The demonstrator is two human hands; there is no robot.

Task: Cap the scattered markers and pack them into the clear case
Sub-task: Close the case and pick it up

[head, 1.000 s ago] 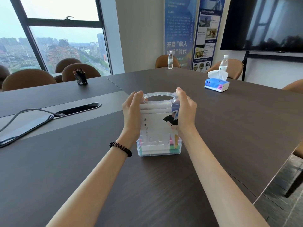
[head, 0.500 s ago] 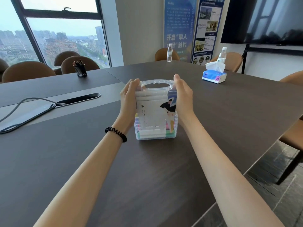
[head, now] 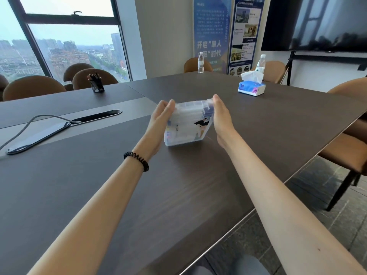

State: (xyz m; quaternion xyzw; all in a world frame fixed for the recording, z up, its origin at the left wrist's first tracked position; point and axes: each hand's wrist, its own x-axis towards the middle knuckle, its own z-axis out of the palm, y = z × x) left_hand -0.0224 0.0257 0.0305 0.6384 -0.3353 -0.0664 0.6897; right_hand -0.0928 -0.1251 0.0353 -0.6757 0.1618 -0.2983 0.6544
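The clear case (head: pixel 186 126) with its printed label sits tilted on the dark table (head: pixel 178 195), its top leaning away from me and blurred by motion. Coloured markers show faintly through its walls. My left hand (head: pixel 160 121) presses its left side, fingers curled at the top corner. Against its right side my right hand (head: pixel 222 120) lies flat, fingers straight. No loose markers or caps are visible on the table.
A tissue box (head: pixel 251 88) stands at the far right, two water bottles (head: pixel 200 62) beyond it. A pen cup (head: pixel 96 84) is far left. A phone with cable (head: pixel 37 135) lies left. The table edge (head: pixel 288 179) runs close on my right, with chairs (head: pixel 345 151).
The case was upright with its handle on top; now it tips backward between both hands. My view has lifted and pulled back a little.
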